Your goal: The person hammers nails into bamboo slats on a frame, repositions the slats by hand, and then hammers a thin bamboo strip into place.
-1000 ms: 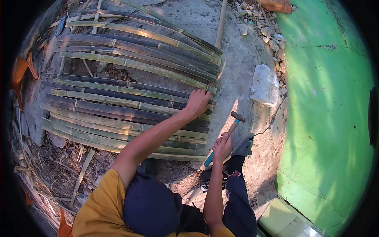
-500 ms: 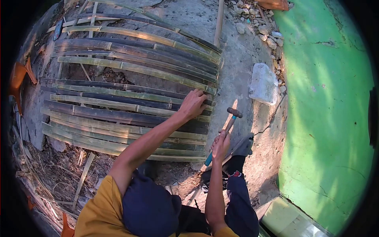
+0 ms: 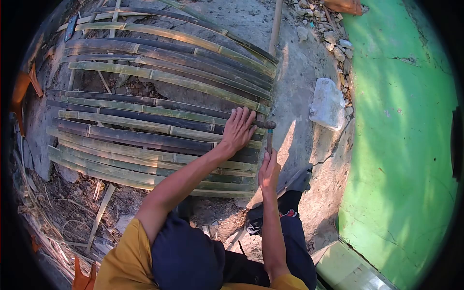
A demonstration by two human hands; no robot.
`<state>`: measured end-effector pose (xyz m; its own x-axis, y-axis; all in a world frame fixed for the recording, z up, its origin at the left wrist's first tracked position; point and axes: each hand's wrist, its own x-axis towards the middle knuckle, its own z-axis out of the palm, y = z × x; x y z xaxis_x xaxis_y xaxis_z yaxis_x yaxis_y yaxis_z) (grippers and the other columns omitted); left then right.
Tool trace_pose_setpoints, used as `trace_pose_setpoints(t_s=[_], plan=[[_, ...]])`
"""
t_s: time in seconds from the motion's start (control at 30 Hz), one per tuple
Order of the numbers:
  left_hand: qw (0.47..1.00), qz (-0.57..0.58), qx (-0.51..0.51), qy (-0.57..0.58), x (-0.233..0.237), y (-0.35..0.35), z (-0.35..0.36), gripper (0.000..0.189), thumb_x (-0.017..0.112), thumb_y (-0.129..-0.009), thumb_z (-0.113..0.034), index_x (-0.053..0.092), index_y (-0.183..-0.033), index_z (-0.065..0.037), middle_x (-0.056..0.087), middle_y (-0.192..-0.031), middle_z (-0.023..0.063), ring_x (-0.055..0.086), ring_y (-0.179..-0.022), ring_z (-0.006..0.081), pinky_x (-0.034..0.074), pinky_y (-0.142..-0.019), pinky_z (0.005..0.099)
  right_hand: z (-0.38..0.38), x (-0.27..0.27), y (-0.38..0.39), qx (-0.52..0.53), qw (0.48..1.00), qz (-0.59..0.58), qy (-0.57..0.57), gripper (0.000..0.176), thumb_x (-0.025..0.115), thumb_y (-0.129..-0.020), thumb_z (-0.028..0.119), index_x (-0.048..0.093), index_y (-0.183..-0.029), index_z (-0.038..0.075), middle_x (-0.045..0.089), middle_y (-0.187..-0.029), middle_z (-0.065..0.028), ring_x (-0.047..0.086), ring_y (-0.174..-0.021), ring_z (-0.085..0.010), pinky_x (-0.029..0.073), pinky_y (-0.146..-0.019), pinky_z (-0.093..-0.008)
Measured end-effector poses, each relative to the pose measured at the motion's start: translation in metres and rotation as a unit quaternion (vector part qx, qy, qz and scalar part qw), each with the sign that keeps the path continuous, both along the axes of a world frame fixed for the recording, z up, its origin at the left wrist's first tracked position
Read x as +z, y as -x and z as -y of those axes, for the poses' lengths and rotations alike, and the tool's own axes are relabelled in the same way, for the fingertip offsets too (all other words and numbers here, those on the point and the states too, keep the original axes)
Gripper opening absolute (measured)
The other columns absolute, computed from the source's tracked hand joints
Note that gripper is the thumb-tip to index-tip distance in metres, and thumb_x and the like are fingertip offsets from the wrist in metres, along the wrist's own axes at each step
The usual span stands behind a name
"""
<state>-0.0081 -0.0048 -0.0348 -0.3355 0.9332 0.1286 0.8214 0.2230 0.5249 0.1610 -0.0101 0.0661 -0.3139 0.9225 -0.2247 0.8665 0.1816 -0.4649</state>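
Many split bamboo strips [image 3: 164, 129], green and dark, lie side by side across crosspieces on the ground. My left hand [image 3: 238, 130] rests on the strips near their right ends, its fingers apart and pressed down on them. In my right hand [image 3: 269, 173] is the handle of a hammer [image 3: 269, 137]. The hammer's head is at the right ends of the strips, just right of my left fingertips. Whether it touches the bamboo I cannot tell.
A whitish stone block [image 3: 326, 104] lies to the right, beside rubble [image 3: 333, 41] and a green painted surface [image 3: 396, 145]. A pole [image 3: 276, 26] stretches away at the top. Orange chair-like pieces [image 3: 23, 96] show at the left edge. My foot [image 3: 300, 179] is right of the hammer.
The hammer head has moved left and up onto the strip ends, with my right hand following. My left hand's fingers have spread more. The view has shifted slightly.
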Motion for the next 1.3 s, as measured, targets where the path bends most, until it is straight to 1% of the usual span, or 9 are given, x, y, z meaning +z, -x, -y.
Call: trace_pose_setpoints(t_s=[0.17, 0.3, 0.37, 0.47, 0.57, 0.87, 1.0, 1.17, 1.3], plan=[[0.999, -0.006, -0.027, -0.041, 0.005, 0.003, 0.019, 0.073, 0.056, -0.102, -0.042, 0.033, -0.161, -0.006, 0.045, -0.151, 0.0205, 0.040, -0.143, 0.0396, 0.024, -0.125, 0.0508, 0.004, -0.001, 0.002, -0.039, 0.998, -0.018, 0.037, 0.030, 0.041, -0.112, 0.025, 0.055, -0.130, 0.006, 0.067, -0.081, -0.0263, 0.068, -0.072, -0.0450, 0.049, -0.064, -0.0506], [0.998, 0.013, -0.041, -0.045, 0.015, 0.006, 0.026, 0.073, 0.055, -0.102, -0.041, 0.032, -0.162, -0.005, 0.043, -0.155, 0.0190, 0.035, -0.148, 0.0381, 0.022, -0.127, 0.0513, 0.004, -0.010, 0.000, -0.066, 0.996, -0.051, 0.045, 0.031, 0.041, -0.113, 0.026, 0.058, -0.128, 0.006, 0.063, -0.074, -0.0208, 0.066, -0.065, -0.0380, 0.048, -0.062, -0.0473], [0.994, 0.031, -0.063, 0.084, 0.017, 0.004, 0.025, 0.074, 0.055, -0.102, -0.040, 0.031, -0.162, -0.005, 0.035, -0.163, 0.0172, 0.028, -0.155, 0.0349, 0.018, -0.128, 0.0516, 0.001, -0.015, -0.006, -0.079, 0.990, -0.098, 0.068, 0.032, 0.040, -0.113, 0.028, 0.060, -0.126, 0.006, 0.060, -0.070, -0.0162, 0.064, -0.061, -0.0325, 0.047, -0.060, -0.0452], [0.997, -0.028, -0.063, 0.018, 0.005, 0.000, 0.020, 0.075, 0.055, -0.102, -0.040, 0.030, -0.163, -0.006, 0.025, -0.170, 0.0152, 0.021, -0.159, 0.0334, 0.015, -0.129, 0.0516, 0.000, -0.014, -0.007, -0.084, 0.992, -0.054, 0.077, 0.033, 0.040, -0.113, 0.029, 0.060, -0.125, 0.005, 0.061, -0.070, -0.0151, 0.064, -0.062, -0.0314, 0.047, -0.060, -0.0449], [0.998, -0.021, -0.056, -0.008, 0.032, 0.019, 0.001, 0.074, 0.055, -0.102, -0.038, 0.029, -0.164, -0.006, 0.019, -0.173, 0.0138, 0.014, -0.161, 0.0325, 0.010, -0.130, 0.0522, 0.002, -0.017, -0.010, -0.078, 0.992, -0.079, 0.056, 0.034, 0.040, -0.113, 0.029, 0.060, -0.125, 0.005, 0.061, -0.070, -0.0153, 0.064, -0.061, -0.0314, 0.048, -0.060, -0.0451], [1.000, 0.006, -0.027, -0.006, 0.010, 0.036, -0.033, 0.077, 0.054, -0.101, -0.041, 0.025, -0.166, -0.009, 0.016, -0.174, 0.0128, 0.009, -0.162, 0.0309, 0.001, -0.130, 0.0570, -0.001, -0.022, -0.014, -0.101, 0.983, -0.105, 0.109, 0.033, 0.040, -0.112, 0.027, 0.060, -0.127, 0.005, 0.064, -0.074, -0.0174, 0.068, -0.066, -0.0328, 0.049, -0.061, -0.0454], [1.000, -0.007, -0.026, 0.001, 0.010, 0.037, -0.034, 0.079, 0.055, -0.100, -0.041, 0.024, -0.166, -0.010, 0.016, -0.174, 0.0129, 0.009, -0.162, 0.0316, 0.001, -0.130, 0.0568, 0.000, 0.007, 0.004, -0.094, 0.990, -0.076, 0.070, 0.032, 0.041, -0.112, 0.024, 0.059, -0.130, 0.005, 0.065, -0.076, -0.0201, 0.069, -0.068, -0.0354, 0.050, -0.063, -0.0471], [1.000, -0.008, -0.026, 0.003, 0.008, 0.036, -0.033, 0.080, 0.056, -0.098, -0.039, 0.024, -0.166, -0.010, 0.016, -0.174, 0.0123, 0.009, -0.162, 0.0310, 0.002, -0.130, 0.0568, -0.001, -0.009, -0.001, 0.005, 1.000, 0.022, -0.005, 0.037, 0.046, -0.109, 0.019, 0.053, -0.142, 0.005, 0.069, -0.085, -0.0243, 0.071, -0.077, -0.0420, 0.051, -0.066, -0.0462], [1.000, -0.013, -0.020, 0.001, 0.006, 0.037, -0.033, 0.081, 0.057, -0.097, -0.038, 0.024, -0.166, -0.011, 0.016, -0.174, 0.0109, 0.010, -0.162, 0.0295, 0.003, -0.131, 0.0562, -0.007, 0.017, 0.012, 0.042, 0.999, 0.011, -0.022, 0.038, 0.046, -0.110, 0.019, 0.051, -0.144, 0.005, 0.070, -0.094, -0.0283, 0.070, -0.084, -0.0480, 0.051, -0.068, -0.0487]])
